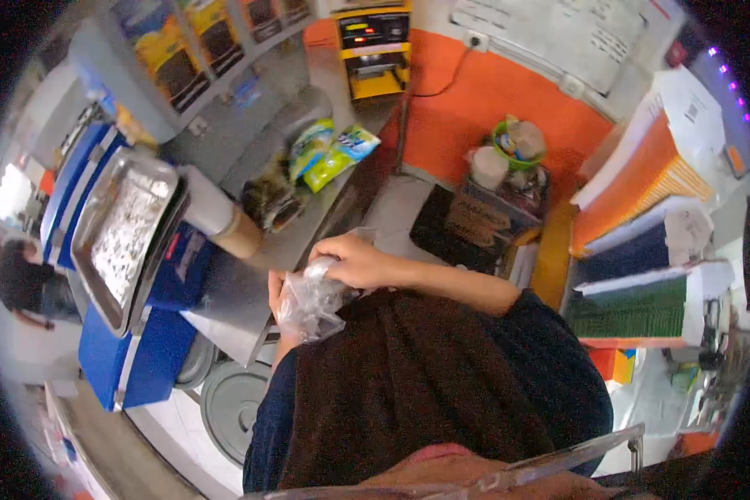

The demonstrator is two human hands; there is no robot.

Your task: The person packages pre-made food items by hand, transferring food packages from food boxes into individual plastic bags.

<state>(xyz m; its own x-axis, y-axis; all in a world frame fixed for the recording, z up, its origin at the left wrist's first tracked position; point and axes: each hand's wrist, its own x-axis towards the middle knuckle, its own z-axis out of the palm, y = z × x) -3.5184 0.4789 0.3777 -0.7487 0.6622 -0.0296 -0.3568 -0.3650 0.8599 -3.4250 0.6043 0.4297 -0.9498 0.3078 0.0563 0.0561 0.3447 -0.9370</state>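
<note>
Crumpled clear plastic [310, 307] is bunched between my two hands in front of my dark apron; whether it is a bag or a glove I cannot make out. My right hand [348, 260] has its fingers closed on the upper part of it. My left hand [278, 292] is partly hidden behind and under the plastic, with its fingers curled against it. Just beyond my hands runs the grey metal counter [233, 287]. Green and yellow packets [335, 158] lie farther along it, beside a dark clear-wrapped bundle [272, 200].
At left, a metal tray [129, 225] rests on blue coolers [112, 354]. A paper-like roll [212, 212] lies beside it. Grey round lids [233, 408] are on the floor. Stacked cartons [642, 183] stand at right. A cardboard box [479, 218] sits ahead. Another person [29, 279] stands far left.
</note>
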